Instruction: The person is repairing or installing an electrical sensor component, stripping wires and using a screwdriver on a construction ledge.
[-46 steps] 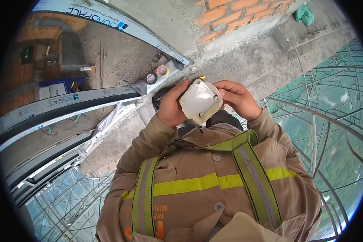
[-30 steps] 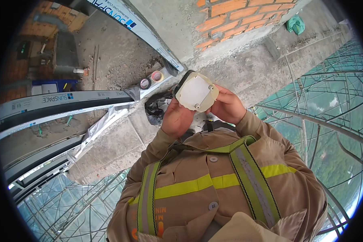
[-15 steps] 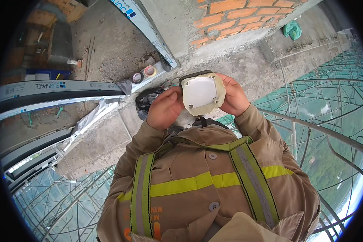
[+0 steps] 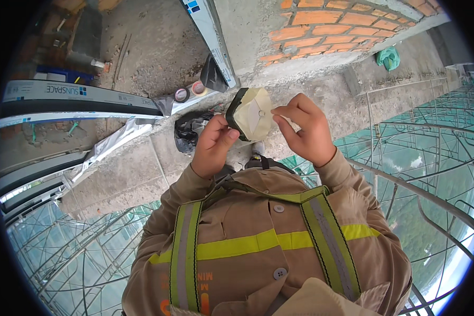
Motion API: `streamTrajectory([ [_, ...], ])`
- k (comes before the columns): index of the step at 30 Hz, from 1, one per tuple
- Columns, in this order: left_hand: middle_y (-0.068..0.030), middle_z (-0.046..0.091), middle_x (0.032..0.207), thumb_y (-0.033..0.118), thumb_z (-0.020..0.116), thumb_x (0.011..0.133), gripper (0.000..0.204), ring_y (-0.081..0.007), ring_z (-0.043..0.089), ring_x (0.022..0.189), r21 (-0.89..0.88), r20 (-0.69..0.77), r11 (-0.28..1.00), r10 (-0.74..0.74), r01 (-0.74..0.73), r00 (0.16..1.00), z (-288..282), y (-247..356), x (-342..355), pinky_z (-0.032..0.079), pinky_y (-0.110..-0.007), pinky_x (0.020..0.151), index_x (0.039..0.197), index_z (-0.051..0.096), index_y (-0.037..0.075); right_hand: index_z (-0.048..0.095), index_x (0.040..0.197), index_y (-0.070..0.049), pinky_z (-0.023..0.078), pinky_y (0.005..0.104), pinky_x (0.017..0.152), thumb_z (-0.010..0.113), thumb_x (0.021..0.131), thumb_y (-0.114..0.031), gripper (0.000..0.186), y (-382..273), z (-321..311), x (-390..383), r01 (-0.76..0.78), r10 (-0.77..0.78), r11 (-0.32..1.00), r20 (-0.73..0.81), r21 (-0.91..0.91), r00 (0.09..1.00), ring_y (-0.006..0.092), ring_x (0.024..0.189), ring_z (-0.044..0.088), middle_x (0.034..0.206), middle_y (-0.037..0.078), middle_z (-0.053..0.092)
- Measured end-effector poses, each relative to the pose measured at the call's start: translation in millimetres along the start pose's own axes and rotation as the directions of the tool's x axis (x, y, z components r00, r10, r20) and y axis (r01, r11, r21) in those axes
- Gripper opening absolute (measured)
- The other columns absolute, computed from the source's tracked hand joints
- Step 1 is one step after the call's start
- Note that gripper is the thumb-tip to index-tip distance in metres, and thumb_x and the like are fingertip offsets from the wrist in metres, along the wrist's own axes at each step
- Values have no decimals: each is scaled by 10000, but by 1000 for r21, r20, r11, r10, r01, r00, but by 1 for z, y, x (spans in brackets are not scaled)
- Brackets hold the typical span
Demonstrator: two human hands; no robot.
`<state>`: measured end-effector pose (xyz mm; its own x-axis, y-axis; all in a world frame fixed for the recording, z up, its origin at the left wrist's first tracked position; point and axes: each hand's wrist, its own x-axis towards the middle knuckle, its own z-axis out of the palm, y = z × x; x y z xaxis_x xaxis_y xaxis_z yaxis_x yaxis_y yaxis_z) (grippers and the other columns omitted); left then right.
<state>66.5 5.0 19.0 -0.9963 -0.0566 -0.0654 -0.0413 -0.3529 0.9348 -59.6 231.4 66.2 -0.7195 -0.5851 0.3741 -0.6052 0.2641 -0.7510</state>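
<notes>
My left hand (image 4: 214, 145) grips a small square box-like piece (image 4: 254, 113) by its dark rim, thumb on the near side. Cream tape or paper wraps its front around a white panel, and a round screw head shows there. The piece is tilted, its front turned toward my right hand. At its right edge is my right hand (image 4: 306, 129), thumb and forefinger bent close together in a pinch. Whatever lies between those fingertips is too small to make out.
Film-wrapped metal profiles (image 4: 79, 95) run at the left, with tape rolls (image 4: 198, 88) on the ledge. A black plastic bag (image 4: 188, 131) lies beside my left hand. Brickwork (image 4: 332, 29) stands ahead, and a green bag (image 4: 388, 58) lies far right. Scaffolding tubes (image 4: 416, 189) and green netting drop away at right.
My right hand has let go of the piece's side and moved into a pinch at its right edge. My left hand has turned the piece, so its front faces right.
</notes>
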Motion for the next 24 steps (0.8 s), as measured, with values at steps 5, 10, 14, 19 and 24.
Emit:
streamTrajectory([
  [5, -4, 604, 1039, 103, 621, 1045, 141, -78, 557, 979, 198, 16, 980, 6, -10, 1000, 5, -1, -7, 458, -254, 882, 1150, 565, 27, 739, 921, -82, 522, 424, 615, 770, 836, -94, 92, -9, 24, -4, 44, -17, 969, 110, -241, 994, 321, 713, 644, 828, 89, 591],
  [10, -17, 595, 1057, 108, 638, 1037, 136, -80, 561, 968, 208, 35, 978, -12, 5, 999, -1, -11, -16, 466, -257, 874, 1122, 571, 25, 723, 887, -79, 528, 437, 616, 766, 824, -108, 82, -13, 31, -6, -3, 36, 963, 119, -271, 992, 329, 718, 651, 827, 93, 595],
  [14, -20, 586, 1059, 90, 642, 1032, 120, -78, 549, 940, 207, 20, 977, -45, 39, 999, 0, -6, -20, 464, -252, 852, 1100, 567, 26, 692, 846, -59, 537, 443, 618, 745, 834, -144, 101, -10, 36, -6, 31, 39, 942, 200, -334, 979, 333, 722, 659, 834, 97, 604],
  [19, -15, 588, 1026, 83, 645, 1029, 101, -66, 539, 912, 206, -12, 978, -35, 37, 999, -7, -16, -29, 453, -240, 818, 1058, 561, 35, 650, 841, -46, 544, 443, 635, 710, 860, -154, 125, -10, 46, -9, 72, 45, 910, 270, -408, 962, 325, 754, 668, 830, 110, 599],
  [24, -13, 604, 1033, 103, 652, 1027, 111, -64, 540, 907, 214, -39, 970, -106, 112, 994, -21, -10, -34, 448, -247, 811, 1038, 561, 41, 640, 897, -40, 539, 447, 648, 720, 858, -126, 124, -5, 44, -11, 117, 3, 911, 290, -395, 957, 325, 774, 664, 841, 122, 608],
])
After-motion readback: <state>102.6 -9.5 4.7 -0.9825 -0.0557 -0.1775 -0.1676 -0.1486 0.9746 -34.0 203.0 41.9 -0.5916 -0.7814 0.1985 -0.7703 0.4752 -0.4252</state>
